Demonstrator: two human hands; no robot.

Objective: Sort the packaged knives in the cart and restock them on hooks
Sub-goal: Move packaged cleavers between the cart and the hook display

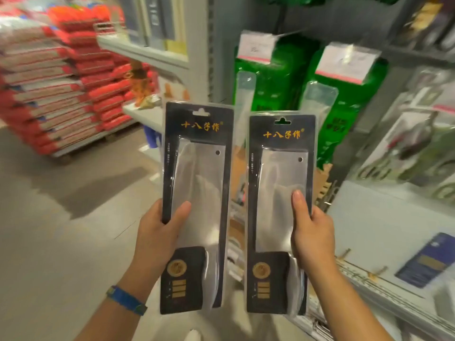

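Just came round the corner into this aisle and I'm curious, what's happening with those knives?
A person is holding up two packaged cleavers side by side, upright with the hang holes on top. The left hand grips the left package by its edge, and the right hand grips the right package. The two packs look alike. Neither is on a hook yet; the display rack with green hanging packs stands just behind them.

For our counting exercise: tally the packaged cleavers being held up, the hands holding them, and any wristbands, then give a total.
Packaged cleavers: 2 (left cleaver, right cleaver)
Hands: 2 (left hand, right hand)
Wristbands: 1 (blue wristband)
Total: 5
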